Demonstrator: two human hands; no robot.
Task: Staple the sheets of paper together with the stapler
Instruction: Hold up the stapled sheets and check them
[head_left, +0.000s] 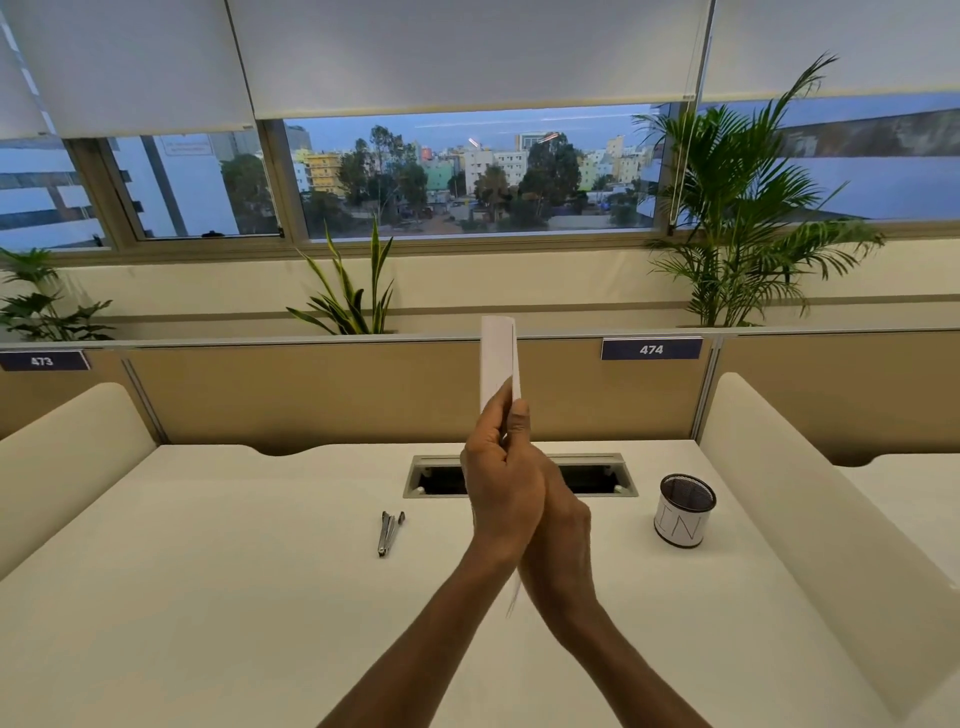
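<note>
At the centre of the frame the left hand (501, 478) and right hand (558, 525) press together around the sheets of paper (498, 361), pinching them upright and edge-on above the white desk (234, 597). The metal stapler (389, 532) lies untouched on the desk, left of the hands, and a mesh pen cup (684, 510) stands to the right.

Pretty clearly an open-plan office. It's a white desk (208, 597) boxed in by tan cubicle partitions (311, 389) with numbered seat tags, 473 (41, 360) and 474 (651, 349). There's a cable-access slot (597, 475) at the desk's back edge and a mesh pen cup (684, 510) near its right edge. Roller blinds (467, 52) hang half down over a wide window (467, 176) looking onto city buildings, with potted plants (737, 208) along the sill.
</note>
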